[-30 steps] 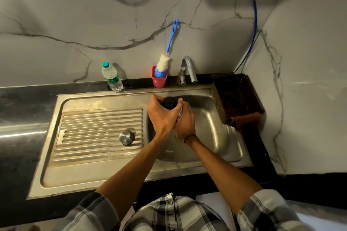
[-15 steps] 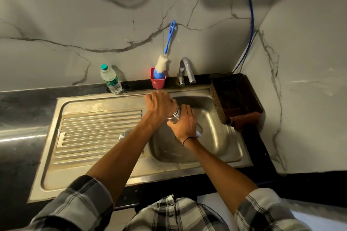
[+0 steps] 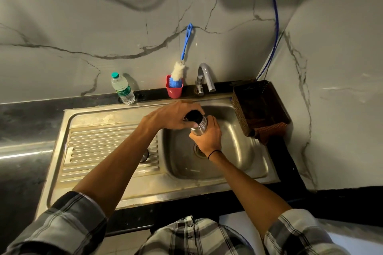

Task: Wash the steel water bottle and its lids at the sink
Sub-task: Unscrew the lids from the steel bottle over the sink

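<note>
Now my right hand (image 3: 208, 136) grips the steel water bottle (image 3: 199, 127) at frame centre; my left hand (image 3: 176, 117) pinches its black lid (image 3: 193, 115). I'd hold the body steady and twist squarely.

Steel water bottle (image 3: 199, 128): silver-grey body with a black lid (image 3: 193, 115); sink (image 3: 107, 172) dull steel with tan staining, set in a black surface (image 3: 24, 122). Brush (image 3: 182, 62): blue handle, white and blue bristles, standing in a red cup (image 3: 174, 91); plastic bottle (image 3: 122, 89) clear with green cap and green label; basket (image 3: 259, 105) dark brown weave. Wall (image 3: 83, 27) pale grey with dark veining; hose (image 3: 275, 27) blue; sleeves (image 3: 68, 223) grey-and-white plaid with dark lines; black band (image 3: 214, 153) at right wrist.
</note>
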